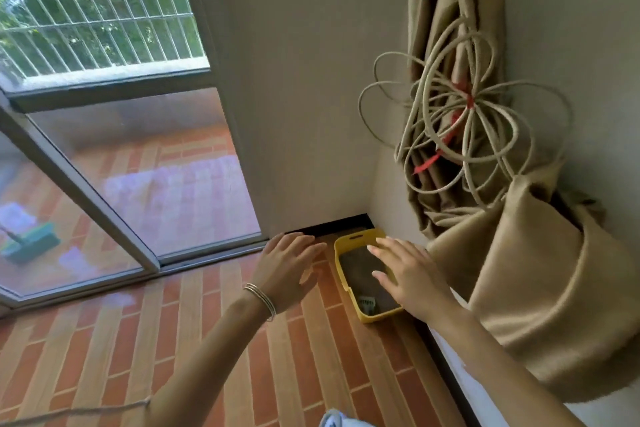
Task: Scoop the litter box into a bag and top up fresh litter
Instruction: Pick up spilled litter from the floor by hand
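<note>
A yellow litter box [341, 262] sits on the brick-pattern floor in the corner where two walls meet. It holds dark litter [360, 270], and a grey scoop [367, 305] lies at its near end. My left hand [289, 270] hovers to the left of the box, fingers spread, holding nothing. My right hand [407, 274] is stretched out over the box's right side, fingers apart and empty, and it hides part of the box.
A tied-up beige curtain [519, 270] with looped cord [464, 121] bulges out at the right, close above the box. A sliding glass door [138, 191] fills the left, with a green mop [33, 241] outside. Open floor [214, 357] lies below.
</note>
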A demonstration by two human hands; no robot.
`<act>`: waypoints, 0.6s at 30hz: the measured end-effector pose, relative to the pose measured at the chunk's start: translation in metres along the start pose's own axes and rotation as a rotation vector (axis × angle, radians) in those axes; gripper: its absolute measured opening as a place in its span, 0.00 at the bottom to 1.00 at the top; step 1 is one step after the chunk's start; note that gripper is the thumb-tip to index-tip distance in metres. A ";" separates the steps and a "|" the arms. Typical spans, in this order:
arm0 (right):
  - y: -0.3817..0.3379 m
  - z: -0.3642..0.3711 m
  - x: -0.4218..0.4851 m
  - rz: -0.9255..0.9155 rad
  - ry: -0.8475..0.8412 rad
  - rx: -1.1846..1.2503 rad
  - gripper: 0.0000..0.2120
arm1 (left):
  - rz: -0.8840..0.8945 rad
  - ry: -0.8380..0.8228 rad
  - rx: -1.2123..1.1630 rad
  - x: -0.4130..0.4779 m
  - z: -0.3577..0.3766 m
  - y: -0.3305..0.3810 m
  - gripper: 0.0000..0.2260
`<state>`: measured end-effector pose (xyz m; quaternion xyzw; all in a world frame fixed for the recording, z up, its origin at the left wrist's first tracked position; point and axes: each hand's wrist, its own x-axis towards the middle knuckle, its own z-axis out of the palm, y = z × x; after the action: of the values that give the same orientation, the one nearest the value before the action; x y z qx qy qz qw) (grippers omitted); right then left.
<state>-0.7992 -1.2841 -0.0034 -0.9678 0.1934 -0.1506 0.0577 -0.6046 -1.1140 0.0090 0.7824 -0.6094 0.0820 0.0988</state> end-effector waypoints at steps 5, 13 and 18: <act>0.018 0.008 0.057 0.006 -0.017 0.008 0.19 | 0.063 0.005 -0.036 0.055 0.019 -0.033 0.19; 0.027 0.029 0.107 0.100 0.005 -0.043 0.20 | 0.232 -0.036 -0.054 0.129 0.051 -0.079 0.21; 0.024 0.051 0.138 0.188 0.029 -0.114 0.20 | 0.434 -0.001 -0.027 0.180 0.076 -0.119 0.20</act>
<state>-0.6703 -1.3572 -0.0190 -0.9449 0.2922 -0.1472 0.0137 -0.4446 -1.2734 -0.0261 0.6314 -0.7648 0.0926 0.0888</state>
